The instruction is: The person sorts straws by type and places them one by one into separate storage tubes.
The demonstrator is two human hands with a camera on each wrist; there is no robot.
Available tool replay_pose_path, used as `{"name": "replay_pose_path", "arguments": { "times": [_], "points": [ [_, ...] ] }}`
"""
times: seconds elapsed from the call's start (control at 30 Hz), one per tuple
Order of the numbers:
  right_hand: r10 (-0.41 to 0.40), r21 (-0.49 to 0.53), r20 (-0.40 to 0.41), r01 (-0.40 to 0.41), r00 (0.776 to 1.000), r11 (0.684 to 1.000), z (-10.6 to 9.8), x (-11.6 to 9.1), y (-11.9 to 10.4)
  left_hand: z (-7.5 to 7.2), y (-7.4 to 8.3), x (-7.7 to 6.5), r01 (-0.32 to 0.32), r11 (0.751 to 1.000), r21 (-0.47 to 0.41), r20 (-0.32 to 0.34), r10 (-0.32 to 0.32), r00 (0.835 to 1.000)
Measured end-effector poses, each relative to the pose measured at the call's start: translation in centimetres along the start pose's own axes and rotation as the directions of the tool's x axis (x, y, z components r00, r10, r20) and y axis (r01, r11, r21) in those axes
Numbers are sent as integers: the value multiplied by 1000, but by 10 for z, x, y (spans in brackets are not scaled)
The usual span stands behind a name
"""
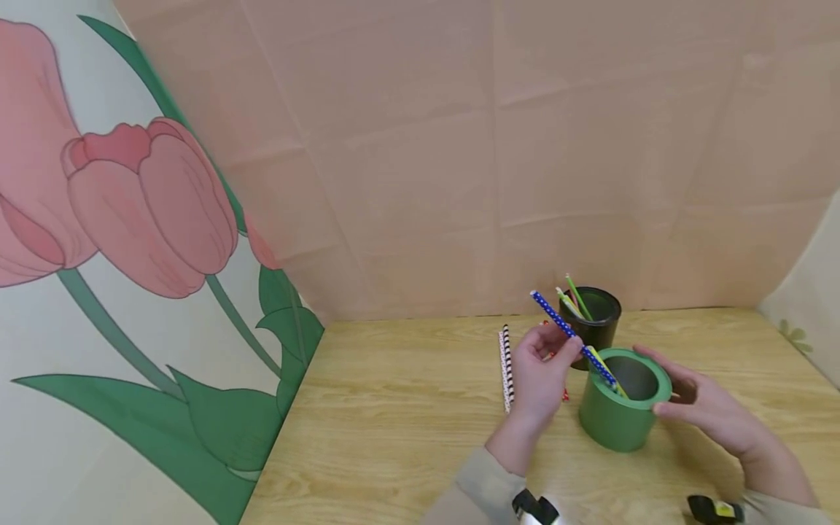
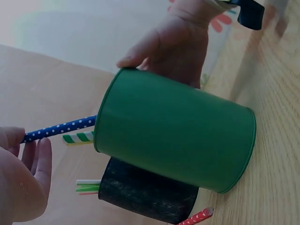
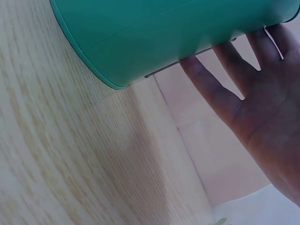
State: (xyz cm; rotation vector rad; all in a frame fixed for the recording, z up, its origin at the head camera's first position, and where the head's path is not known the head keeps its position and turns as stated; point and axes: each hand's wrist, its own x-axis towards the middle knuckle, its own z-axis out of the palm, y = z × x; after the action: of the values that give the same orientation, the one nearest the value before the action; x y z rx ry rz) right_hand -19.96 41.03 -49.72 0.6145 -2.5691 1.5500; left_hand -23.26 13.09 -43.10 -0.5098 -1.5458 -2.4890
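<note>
My left hand (image 1: 541,372) pinches a blue paper straw with white dots (image 1: 553,312) between thumb and fingers. The straw slants down into the mouth of an upright green can (image 1: 612,423); its lower end is hidden in the left wrist view. Beside it, a green-and-white striped straw (image 2: 77,138) and a yellow one lean in the same can. On the can's right side my right hand (image 1: 718,415) holds it near the rim, thumb toward me and fingers farther back. The right wrist view shows several fingertips against the green wall.
Behind the green can stands a black can (image 1: 607,332) with several thin straws (image 1: 577,300) in it. Black-striped and dotted straws (image 1: 506,368) lie on the wooden table (image 1: 374,423) left of my left hand. A red patterned straw (image 2: 199,215) lies near the black can.
</note>
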Motion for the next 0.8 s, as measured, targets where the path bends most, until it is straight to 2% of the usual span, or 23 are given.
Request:
{"name": "replay_pose_path", "arguments": {
  "times": [0.17,0.33,0.5,0.67,0.8],
  "points": [
    [-36,18,21,36,999,999,0,0,-1,4,5,10,1,1000,-21,-24,-1,1000],
    [12,-4,-11,-12,1000,1000,0,-1,2,11,9,25,9,1000,-5,-2,-9,1000],
    [37,-40,-21,-38,999,998,0,-1,2,17,6,34,81,995,50,2,-81,997],
    [40,-24,-13,-40,999,999,1,-1,0,18,0,36,171,976,138,17,-175,984],
    [33,-18,-19,-34,999,999,1,-2,-1,17,-6,37,212,962,174,18,-218,976]
  ]
}}
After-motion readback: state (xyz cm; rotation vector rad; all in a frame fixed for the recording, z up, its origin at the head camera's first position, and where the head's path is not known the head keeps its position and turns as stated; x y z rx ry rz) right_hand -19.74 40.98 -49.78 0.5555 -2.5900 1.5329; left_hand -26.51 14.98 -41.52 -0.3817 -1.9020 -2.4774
